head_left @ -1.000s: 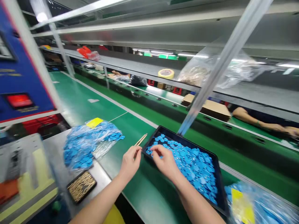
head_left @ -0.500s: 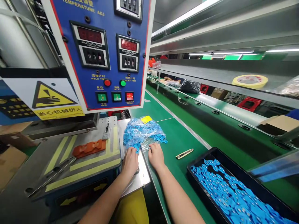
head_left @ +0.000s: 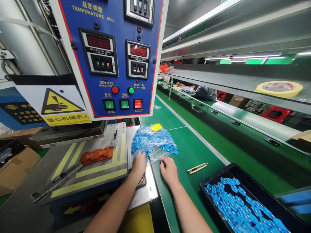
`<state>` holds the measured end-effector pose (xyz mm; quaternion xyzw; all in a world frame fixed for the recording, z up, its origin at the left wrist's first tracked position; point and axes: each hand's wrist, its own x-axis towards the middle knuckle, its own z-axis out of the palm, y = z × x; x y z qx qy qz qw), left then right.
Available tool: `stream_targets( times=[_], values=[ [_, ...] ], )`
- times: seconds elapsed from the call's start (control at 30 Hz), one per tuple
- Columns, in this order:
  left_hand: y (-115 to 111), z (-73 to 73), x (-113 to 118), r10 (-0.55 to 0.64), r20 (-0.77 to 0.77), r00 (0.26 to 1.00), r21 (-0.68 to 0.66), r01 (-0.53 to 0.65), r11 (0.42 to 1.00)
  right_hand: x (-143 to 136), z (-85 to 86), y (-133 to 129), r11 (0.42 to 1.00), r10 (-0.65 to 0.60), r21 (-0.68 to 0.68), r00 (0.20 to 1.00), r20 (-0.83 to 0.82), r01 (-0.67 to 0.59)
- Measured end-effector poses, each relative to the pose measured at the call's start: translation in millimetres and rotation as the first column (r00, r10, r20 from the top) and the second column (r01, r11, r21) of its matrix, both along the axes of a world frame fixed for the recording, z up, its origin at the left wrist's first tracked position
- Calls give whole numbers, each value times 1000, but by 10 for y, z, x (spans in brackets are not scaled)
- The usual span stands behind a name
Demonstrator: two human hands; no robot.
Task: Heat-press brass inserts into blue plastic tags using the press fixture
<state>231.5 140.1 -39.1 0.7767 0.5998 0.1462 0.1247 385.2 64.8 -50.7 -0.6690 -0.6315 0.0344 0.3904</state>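
Observation:
A clear plastic bag (head_left: 161,142) full of blue plastic pieces (head_left: 143,137) lies ahead of my hands, with loose pieces at its near edge. My left hand (head_left: 139,166) is at that near edge, fingertips drawn together among the blue pieces; what they pinch is hidden. Partly under the left wrist is a small dark tray (head_left: 142,182) of tiny brass-coloured parts. My right hand (head_left: 169,171) rests on the green table just short of the bag's loose plastic, fingers curled. A dark spot shows between its thumb and forefinger, too small to name.
A black bin (head_left: 230,166) of blue pieces stands at right, with a box cutter (head_left: 197,168) beside it. To the left is a machine with a blue control panel (head_left: 116,85); its bed holds an orange fixture (head_left: 96,156). Yellow tape (head_left: 279,89) lies on the shelf.
My right hand has drawn slightly back from the bag's edge, and its fingers are more curled. The left hand remains by the blue pieces. The whole view has shifted a little.

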Motion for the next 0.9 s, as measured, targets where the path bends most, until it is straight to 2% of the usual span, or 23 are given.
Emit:
stream_targets(
  times=[0.17,0.43,0.5,0.57,0.67,0.77,0.9],
  values=[
    [99,-70,-50,1,73,997,47,-4,999,-5,16,-3,1000,-4,-4,1000,0,4],
    [71,-18,-33,3,141,990,111,-19,994,-14,12,4,1000,3,21,998,-68,-2],
    [-4,-27,7,-39,217,975,147,7,989,-53,39,-15,997,13,77,989,-148,-1],
    [-116,-44,66,-137,337,931,178,80,981,-112,68,-40,990,67,136,960,-273,-31],
    [-302,-51,148,-282,487,827,191,214,958,-195,81,-45,979,193,158,847,-495,-131],
    [-442,-3,180,-298,562,772,182,236,955,-223,71,-13,980,195,117,643,-740,-162],
    [-567,90,148,-272,588,762,169,213,962,-229,95,-10,968,170,68,433,-885,-240]
  ],
)
